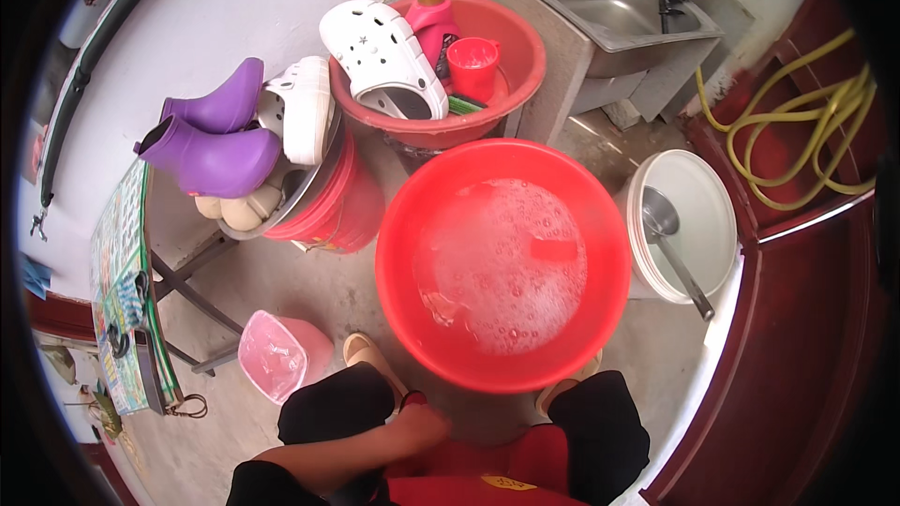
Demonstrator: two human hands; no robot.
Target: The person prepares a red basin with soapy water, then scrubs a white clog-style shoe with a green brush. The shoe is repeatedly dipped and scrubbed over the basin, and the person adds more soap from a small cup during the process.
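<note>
My left hand [420, 427] is blurred over my lap, in front of a red apron [485, 457]. A small red and dark thing [413, 400] shows just beyond the hand; whether the fingers hold it cannot be made out. No right hand is in view. Before me, past my knees, stands a large red plastic basin [401, 239] with sudsy water [492, 274] in it. Foam and bubbles cover much of the water. A flat red patch [553, 250] shows among the suds on the right, its nature unclear.
White clogs [383, 49], a pink detergent bottle [432, 17] and a red mug [473, 67] sit in another basin [524, 56]. Purple ankle boots [225, 154] lie left. A ladle [678, 267] rests in a white bucket [717, 225]. A pink bin [309, 344], sink [612, 7] and yellow hose [808, 119] stand around.
</note>
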